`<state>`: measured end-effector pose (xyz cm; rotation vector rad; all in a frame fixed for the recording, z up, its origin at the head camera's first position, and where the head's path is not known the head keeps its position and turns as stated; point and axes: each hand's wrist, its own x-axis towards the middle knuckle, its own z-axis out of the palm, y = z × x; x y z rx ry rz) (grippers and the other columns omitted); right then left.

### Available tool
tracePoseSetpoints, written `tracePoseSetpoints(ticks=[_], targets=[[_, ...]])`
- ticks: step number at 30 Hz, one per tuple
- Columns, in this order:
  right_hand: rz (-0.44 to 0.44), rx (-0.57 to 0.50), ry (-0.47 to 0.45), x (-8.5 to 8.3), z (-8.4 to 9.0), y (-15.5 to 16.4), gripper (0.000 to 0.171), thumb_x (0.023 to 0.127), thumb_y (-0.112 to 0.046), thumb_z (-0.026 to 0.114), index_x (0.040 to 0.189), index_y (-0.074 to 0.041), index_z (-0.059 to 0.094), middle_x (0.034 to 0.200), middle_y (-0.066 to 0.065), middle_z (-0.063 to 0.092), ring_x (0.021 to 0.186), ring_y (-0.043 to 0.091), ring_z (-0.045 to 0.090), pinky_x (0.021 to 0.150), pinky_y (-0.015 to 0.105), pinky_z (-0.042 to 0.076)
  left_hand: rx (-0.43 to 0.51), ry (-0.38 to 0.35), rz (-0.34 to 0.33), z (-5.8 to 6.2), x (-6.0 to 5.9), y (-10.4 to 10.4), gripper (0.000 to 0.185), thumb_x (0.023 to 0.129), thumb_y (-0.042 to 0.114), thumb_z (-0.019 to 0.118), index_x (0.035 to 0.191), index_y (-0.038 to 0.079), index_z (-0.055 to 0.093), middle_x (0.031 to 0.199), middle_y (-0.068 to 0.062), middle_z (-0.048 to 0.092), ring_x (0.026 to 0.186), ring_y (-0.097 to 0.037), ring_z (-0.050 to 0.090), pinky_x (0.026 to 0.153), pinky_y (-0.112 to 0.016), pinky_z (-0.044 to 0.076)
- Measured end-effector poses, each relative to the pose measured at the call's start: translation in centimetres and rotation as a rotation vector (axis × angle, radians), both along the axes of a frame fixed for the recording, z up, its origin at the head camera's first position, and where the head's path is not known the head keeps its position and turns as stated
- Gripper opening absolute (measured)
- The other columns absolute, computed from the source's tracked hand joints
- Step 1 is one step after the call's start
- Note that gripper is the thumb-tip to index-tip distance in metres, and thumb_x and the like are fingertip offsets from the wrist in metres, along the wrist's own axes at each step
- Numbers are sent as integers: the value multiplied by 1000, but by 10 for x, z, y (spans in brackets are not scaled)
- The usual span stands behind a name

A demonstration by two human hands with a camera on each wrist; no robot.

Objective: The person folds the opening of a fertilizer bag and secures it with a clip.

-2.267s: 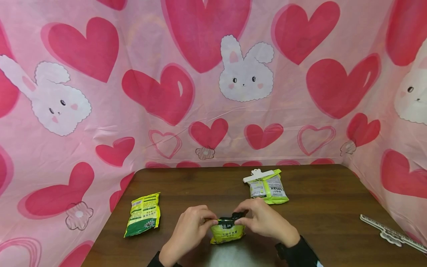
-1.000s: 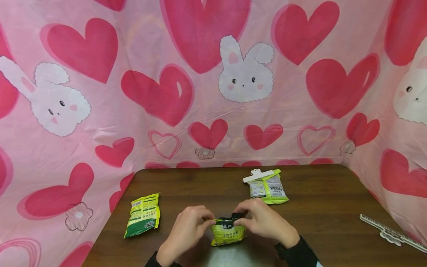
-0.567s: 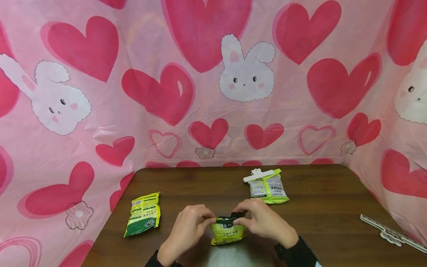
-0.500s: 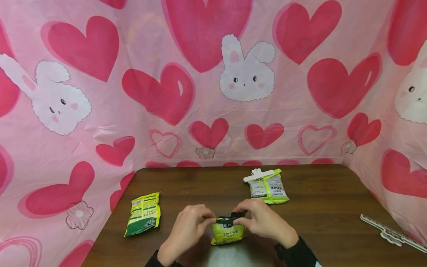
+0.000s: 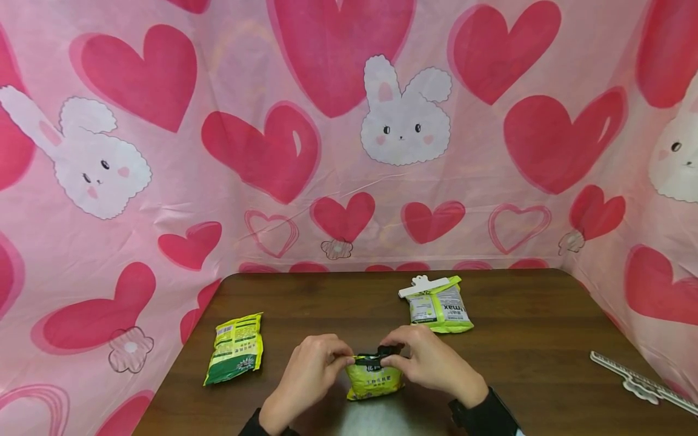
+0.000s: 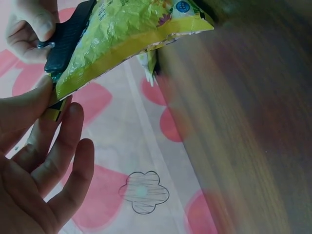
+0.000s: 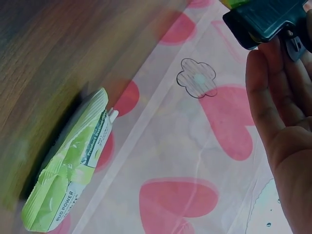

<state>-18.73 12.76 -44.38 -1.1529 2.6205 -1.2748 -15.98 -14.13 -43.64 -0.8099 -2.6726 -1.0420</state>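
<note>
Head view first: at about 8 o'clock from our hands lies a green-and-yellow packet [image 5: 234,349] flat on the brown table [image 5: 545,339], untouched and without a clip as far as we can see. Close in at 6 o'clock our left hand [image 5: 305,378] pinches the left end of the folded top of the small yellow-green pouch [image 5: 375,380], which stands on the table between our two hands. On that folded top sits a black clip [image 5: 384,353], and our right hand [image 5: 431,363] has thumb and fingers curled round its right end. So both hands are together, clamped on the pouch and its clip. The left wrist view shows the clip [image 6: 68,35] lying along the pouch's [image 6: 129,34] top edge; whether it is fully snapped closed we cannot tell.

At 1 o'clock, apart from our hands, a lime-green pouch [image 5: 439,309] already wears a white clip [image 5: 422,286] across its top. Far out at 3 o'clock, near the table edge, another white clip [image 5: 640,383] lies loose.

We judge the work about midway: one pouch sealed, one being clipped, and the left packet waiting, with the spare clip on hand.
</note>
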Motion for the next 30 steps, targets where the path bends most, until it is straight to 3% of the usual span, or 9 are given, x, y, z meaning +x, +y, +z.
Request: tracePoseSetpoints(ticks=[9, 17, 23, 30], targets=[[28, -1, -74, -2, -1, 0, 18, 98, -24, 79, 114, -17, 76, 104, -12, 72, 96, 6, 66, 86, 41, 58, 1, -100, -21, 3, -1, -2, 11, 94, 14, 82, 90, 23, 76, 86, 18, 62, 78, -1, 58, 69, -27, 51], [63, 52, -82, -2, -2, 2, 34, 94, -22, 84, 125, -16, 71, 111, -12, 72, 96, 4, 65, 84, 36, 57, 18, -289, -76, -2, -6, -1, 17, 94, 25, 83, 95, 22, 66, 87, 15, 65, 73, -5, 56, 65, -26, 48], [79, 131, -108, -6, -4, 4, 32, 91, -16, 85, 121, -18, 73, 106, -16, 68, 90, 2, 60, 80, 29, 53, 10, -285, -92, -7, -7, 1, 25, 91, 20, 86, 99, 22, 62, 92, 13, 65, 72, -9, 56, 66, -27, 48], [78, 164, -150, -7, -5, 6, 37, 87, -7, 85, 119, -19, 72, 109, -15, 69, 98, 2, 63, 87, 31, 54, 15, -283, -98, -9, -8, 4, 28, 89, 16, 87, 109, 21, 68, 109, 8, 73, 98, -7, 65, 78, -31, 54]])
